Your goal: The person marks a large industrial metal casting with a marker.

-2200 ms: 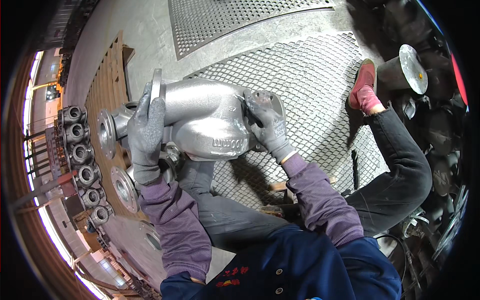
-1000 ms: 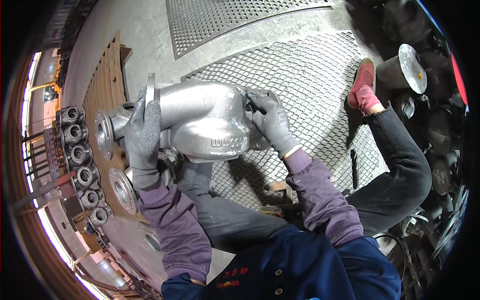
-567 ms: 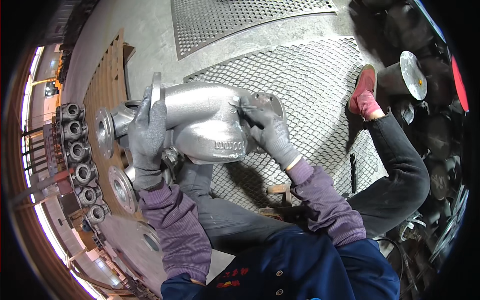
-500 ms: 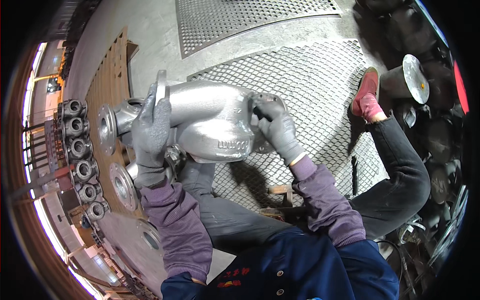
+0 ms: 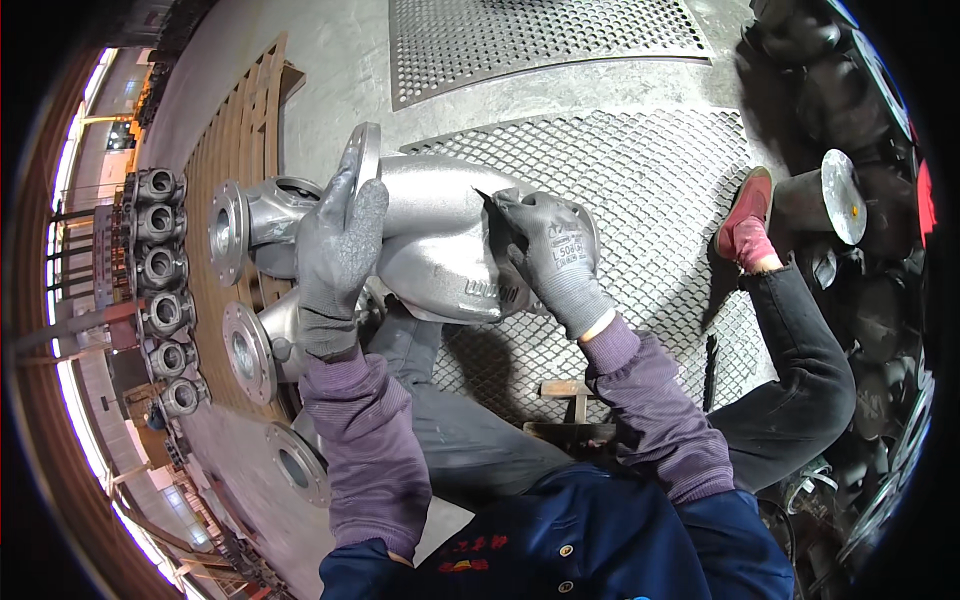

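Note:
A silver cast-metal valve body (image 5: 440,265) with flanged ends lies across in front of me, above the metal mesh. My left hand (image 5: 335,250), in a grey work glove, grips the upright flange (image 5: 368,160) at its left end, fingers on one side and thumb on the other. Over the right end is my right hand (image 5: 550,250), also gloved, its fingers bent and pressed together around a small dark thing with a pointed end. Most of that thing is hidden, and I cannot make out its kind. The right flange (image 5: 588,225) shows partly behind this hand.
More flanged castings (image 5: 248,350) stand close on the left, beside a wooden pallet (image 5: 235,125). A row of castings (image 5: 160,265) lies farther left. Dark castings crowd the right side, near a flanged piece (image 5: 843,197) by my foot. A perforated sheet (image 5: 540,40) lies ahead.
My right hand has turned over the casting's right end, and its back now shows. My left hand stays on the flange. The whole view has shifted slightly.

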`<state>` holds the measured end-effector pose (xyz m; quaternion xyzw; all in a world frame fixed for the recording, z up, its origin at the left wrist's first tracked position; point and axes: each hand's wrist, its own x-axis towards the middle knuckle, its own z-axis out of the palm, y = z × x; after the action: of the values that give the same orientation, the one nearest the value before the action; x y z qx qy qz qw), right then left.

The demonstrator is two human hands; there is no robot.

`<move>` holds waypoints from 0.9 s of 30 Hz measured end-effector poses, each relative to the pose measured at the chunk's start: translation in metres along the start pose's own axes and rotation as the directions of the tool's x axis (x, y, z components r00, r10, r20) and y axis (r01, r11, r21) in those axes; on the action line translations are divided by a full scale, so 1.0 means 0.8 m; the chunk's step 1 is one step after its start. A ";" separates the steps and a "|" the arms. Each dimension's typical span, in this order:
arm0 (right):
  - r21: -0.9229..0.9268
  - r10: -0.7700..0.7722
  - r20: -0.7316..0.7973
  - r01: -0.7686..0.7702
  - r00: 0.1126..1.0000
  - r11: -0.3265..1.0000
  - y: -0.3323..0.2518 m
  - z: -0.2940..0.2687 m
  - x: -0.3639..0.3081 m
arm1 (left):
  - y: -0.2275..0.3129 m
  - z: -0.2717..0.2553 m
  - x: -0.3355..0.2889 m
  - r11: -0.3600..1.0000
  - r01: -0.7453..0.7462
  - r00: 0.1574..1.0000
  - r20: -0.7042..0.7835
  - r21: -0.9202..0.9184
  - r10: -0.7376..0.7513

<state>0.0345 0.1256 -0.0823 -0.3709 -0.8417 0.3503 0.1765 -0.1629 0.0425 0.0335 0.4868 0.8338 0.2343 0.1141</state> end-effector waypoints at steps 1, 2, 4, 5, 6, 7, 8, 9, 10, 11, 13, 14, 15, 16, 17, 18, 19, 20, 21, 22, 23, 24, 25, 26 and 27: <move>0.033 0.024 -0.011 -0.024 1.000 0.999 -0.002 0.003 0.002 | 0.002 -0.003 -0.001 0.999 -0.009 1.000 0.007 0.052 0.009; -0.015 0.012 -0.006 -0.012 1.000 1.000 -0.004 0.005 0.004 | 0.005 -0.004 -0.001 0.994 -0.051 0.999 -0.014 0.098 0.052; -0.109 0.004 -0.013 -0.005 1.000 0.994 -0.006 0.006 0.005 | 0.012 -0.006 -0.001 0.988 -0.051 0.999 -0.011 0.144 0.053; -0.093 -0.019 -0.021 0.017 1.000 0.996 -0.005 0.005 0.005 | 0.015 -0.007 -0.002 0.989 -0.009 1.000 0.012 0.145 0.008; -0.067 -0.043 -0.017 0.042 0.999 0.997 -0.003 0.002 0.005 | 0.017 -0.008 -0.002 0.991 0.004 1.000 0.017 0.135 -0.007; -0.039 -0.040 0.020 0.040 0.999 0.998 0.000 -0.002 0.005 | 0.020 -0.007 -0.002 0.994 0.011 1.000 0.025 0.113 -0.014; -0.049 -0.056 0.060 0.059 0.997 0.997 0.003 -0.006 0.005 | 0.021 -0.007 -0.002 0.997 -0.010 1.000 0.014 0.077 0.009; -0.061 -0.043 0.133 0.051 0.990 0.997 0.008 -0.011 0.006 | 0.021 -0.006 -0.003 0.999 -0.023 1.000 0.014 0.032 0.022; -0.065 -0.057 0.171 0.069 0.984 0.995 0.011 -0.014 0.006 | 0.021 -0.005 -0.003 0.999 -0.023 1.000 0.017 0.023 0.023; -0.024 -0.011 0.177 0.015 0.984 1.000 0.012 -0.015 0.008 | 0.019 -0.005 -0.004 1.000 -0.015 0.999 0.030 0.009 0.015; 0.088 0.021 0.123 -0.032 0.992 0.996 0.011 -0.014 0.009 | 0.016 -0.004 -0.004 0.998 0.021 0.999 0.029 -0.051 -0.020; 0.137 -0.041 -0.101 0.054 0.994 0.989 0.008 -0.012 0.008 | 0.014 -0.004 -0.004 0.994 0.049 0.999 0.017 -0.099 -0.048; 0.084 -0.038 -0.097 0.046 0.995 0.995 0.004 -0.009 0.006 | 0.013 -0.003 -0.004 0.990 0.048 0.999 0.003 -0.134 -0.048; 0.028 -0.039 -0.097 0.042 0.995 0.999 0.001 -0.006 0.004 | 0.011 -0.003 -0.003 0.997 -0.030 0.999 -0.034 -0.073 0.027; -0.025 -0.037 -0.112 0.034 0.993 0.999 -0.001 -0.003 0.003 | 0.010 -0.004 -0.004 0.990 0.021 0.999 -0.024 -0.140 -0.024; -0.109 -0.071 -0.106 0.060 0.992 0.992 -0.002 -0.001 0.001 | 0.009 -0.004 -0.005 0.975 0.073 0.997 -0.005 -0.208 -0.076; -0.101 -0.032 0.002 0.032 0.999 0.994 0.000 0.000 0.000 | 0.009 -0.004 -0.006 0.953 0.160 0.987 0.021 -0.255 -0.160; -0.087 -0.031 0.071 0.037 0.997 0.996 0.003 -0.001 0.000 | 0.009 -0.004 -0.006 0.955 0.114 0.992 -0.027 -0.272 -0.125; -0.075 -0.030 0.140 0.040 0.990 0.996 0.008 -0.003 0.001 | 0.010 -0.004 -0.007 0.957 0.130 0.990 -0.022 -0.258 -0.140; -0.079 -0.103 0.060 0.108 0.993 0.991 0.014 -0.007 0.001 | 0.010 -0.004 -0.007 0.958 0.145 0.988 -0.018 -0.246 -0.154; 0.006 -0.088 0.041 0.088 0.995 0.996 0.020 -0.011 0.004 | 0.011 -0.005 -0.007 0.959 0.158 0.986 -0.015 -0.234 -0.166; 0.076 -0.023 0.003 0.022 1.000 0.997 0.024 -0.012 0.011 | 0.011 -0.004 -0.007 0.936 0.250 0.966 0.002 -0.246 -0.258; 0.143 0.064 -0.016 -0.061 0.998 0.988 0.025 -0.014 0.019 | 0.011 -0.004 -0.008 0.955 0.175 0.983 -0.009 -0.238 -0.183; 0.149 -0.147 -0.334 0.206 0.931 0.967 0.025 -0.018 0.018 | 0.011 -0.003 -0.006 0.977 0.049 0.996 -0.064 -0.206 -0.064; 0.173 -0.215 -0.339 0.285 0.916 0.943 0.022 -0.020 0.023 | 0.010 -0.004 -0.008 0.984 -0.032 0.997 -0.081 -0.176 0.017</move>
<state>0.0399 0.1552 -0.0832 -0.2889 -0.7995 0.3516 0.3920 -0.1551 0.0393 0.0395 0.4752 0.8074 0.3280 0.1209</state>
